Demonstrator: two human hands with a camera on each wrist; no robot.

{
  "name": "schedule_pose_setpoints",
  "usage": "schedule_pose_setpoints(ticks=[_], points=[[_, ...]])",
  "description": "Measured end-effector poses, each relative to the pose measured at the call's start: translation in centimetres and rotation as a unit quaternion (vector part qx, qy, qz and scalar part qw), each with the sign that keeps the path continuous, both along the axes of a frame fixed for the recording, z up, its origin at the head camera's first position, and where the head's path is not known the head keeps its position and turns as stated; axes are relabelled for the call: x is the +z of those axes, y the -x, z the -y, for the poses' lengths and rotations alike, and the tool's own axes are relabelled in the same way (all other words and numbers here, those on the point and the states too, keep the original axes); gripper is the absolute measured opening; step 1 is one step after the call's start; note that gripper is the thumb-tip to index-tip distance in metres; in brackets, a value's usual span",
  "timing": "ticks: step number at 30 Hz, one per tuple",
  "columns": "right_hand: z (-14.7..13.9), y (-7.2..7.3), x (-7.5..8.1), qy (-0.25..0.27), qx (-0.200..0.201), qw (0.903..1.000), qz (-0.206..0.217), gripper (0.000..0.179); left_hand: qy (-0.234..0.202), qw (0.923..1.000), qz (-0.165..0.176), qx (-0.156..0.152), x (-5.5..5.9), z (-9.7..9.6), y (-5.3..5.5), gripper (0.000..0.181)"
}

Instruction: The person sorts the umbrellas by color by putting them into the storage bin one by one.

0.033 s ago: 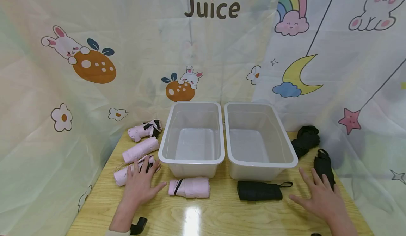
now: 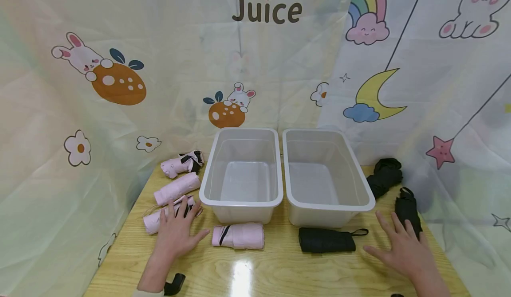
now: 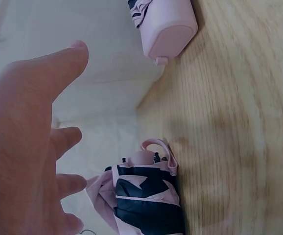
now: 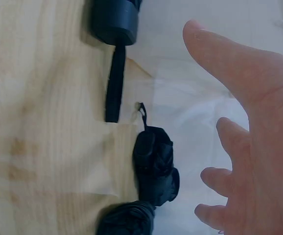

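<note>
No visible movement since the earlier frame.
Wood table [image 2: 287, 279] — left bin [image 2: 243, 214], right bin [image 2: 317, 218] side by side; left hand [image 2: 175, 232] spread, gripping nothing, over a pink umbrella [image 2: 151, 223]; right hand [image 2: 407, 249] likewise splayed, empty, near a black umbrella [image 2: 407, 209]. Front pink umbrella [image 2: 244, 236] lies before left bin, front black umbrella [image 2: 325, 240] before right bin.

4 folded umbrellas [image 2: 247, 236] were pale pink, some with black markings; 3 further umbrellas [image 2: 326, 240] were plain black. The 2 bins [image 2: 241, 212] were off-white. The worktop [image 2: 287, 270] displayed yellow-brown wood grain. The pale backdrop [image 2: 179, 57] bore rabbits, orange fruit and a rainbow.
</note>
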State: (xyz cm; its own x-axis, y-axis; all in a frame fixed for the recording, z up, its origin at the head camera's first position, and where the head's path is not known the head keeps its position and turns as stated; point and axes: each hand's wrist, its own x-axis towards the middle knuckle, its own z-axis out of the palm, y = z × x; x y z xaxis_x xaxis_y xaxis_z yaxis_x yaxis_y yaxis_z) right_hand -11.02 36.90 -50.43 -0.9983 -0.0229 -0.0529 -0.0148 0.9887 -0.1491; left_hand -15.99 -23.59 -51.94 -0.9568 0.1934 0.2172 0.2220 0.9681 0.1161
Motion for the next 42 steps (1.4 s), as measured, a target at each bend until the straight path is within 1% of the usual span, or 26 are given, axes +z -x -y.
schedule_pose_setpoints(ticks=[4, 9, 13, 15, 18, 21, 25, 29, 31, 32, 34, 35, 36, 38, 40, 42], points=[[0.1, 0.1, 0.1, 0.007, -0.002, 1.0000, -0.003, 0.108, 0.001, 1.0000, -0.001, -0.003, -0.1, 0.0, -0.1, 0.085], [0.0, 0.4, 0.5, 0.009, 0.002, 0.9998, -0.018, 0.108, -0.001, 1.0000, -0.004, -0.005, -0.4, 0.1, -0.1, 0.084], [-0.4, 0.8, 0.9, 0.009, 0.006, 0.9994, -0.033, 0.106, -0.001, 1.0000, -0.001, -0.005, -0.5, 0.2, -0.1, 0.084], [-0.6, 1.1, 1.1, 0.017, 0.012, 0.9985, -0.051, 0.104, -0.002, 1.0000, 0.002, -0.005, -0.6, 0.3, -0.1, 0.083], [-0.7, 1.3, 1.8, 0.053, 0.029, 0.9946, -0.084, 0.098, -0.009, 0.9999, 0.010, -0.005, -0.7, 0.4, -0.3, 0.081], [-0.6, 1.6, 2.6, 0.116, 0.042, 0.9863, -0.110, 0.088, -0.015, 0.9997, 0.017, -0.006, -0.9, 0.5, -0.5, 0.080], [-0.5, 2.4, 3.3, 0.212, 0.043, 0.9669, -0.135, 0.074, -0.021, 0.9996, 0.018, -0.003, -1.0, 0.7, -0.9, 0.079], [-0.3, 3.5, 3.8, 0.267, 0.042, 0.9496, -0.158, 0.061, -0.030, 0.9994, 0.015, 0.011, -1.2, 1.1, -1.2, 0.075], [0.0, 4.0, 4.1, 0.315, 0.047, 0.9347, -0.159, 0.055, -0.031, 0.9993, 0.010, 0.017, -1.3, 1.3, -1.3, 0.073], [0.1, 4.3, 4.3, 0.343, 0.050, 0.9249, -0.157, 0.053, -0.031, 0.9993, 0.009, 0.020, -1.3, 1.4, -1.3, 0.072], [0.3, 4.8, 4.8, 0.401, 0.064, 0.9010, -0.153, 0.049, -0.030, 0.9993, 0.000, 0.023, -1.3, 1.7, -1.4, 0.071], [0.4, 5.0, 5.1, 0.424, 0.070, 0.8906, -0.150, 0.048, -0.031, 0.9992, -0.005, 0.023, -1.3, 1.8, -1.4, 0.070], [0.5, 5.4, 5.3, 0.440, 0.075, 0.8833, -0.144, 0.047, -0.031, 0.9992, -0.010, 0.023, -1.3, 2.0, -1.4, 0.069], [0.6, 6.1, 5.6, 0.459, 0.084, 0.8744, -0.132, 0.048, -0.035, 0.9990, -0.017, 0.022, -1.3, 2.4, -1.4, 0.068], [0.6, 6.9, 5.7, 0.472, 0.086, 0.8695, -0.116, 0.049, -0.036, 0.9988, -0.025, 0.021, -1.3, 2.9, -1.2, 0.068], [0.6, 7.8, 5.6, 0.491, 0.088, 0.8614, -0.098, 0.051, -0.038, 0.9987, -0.028, 0.019, -1.3, 3.3, -1.1, 0.069]])
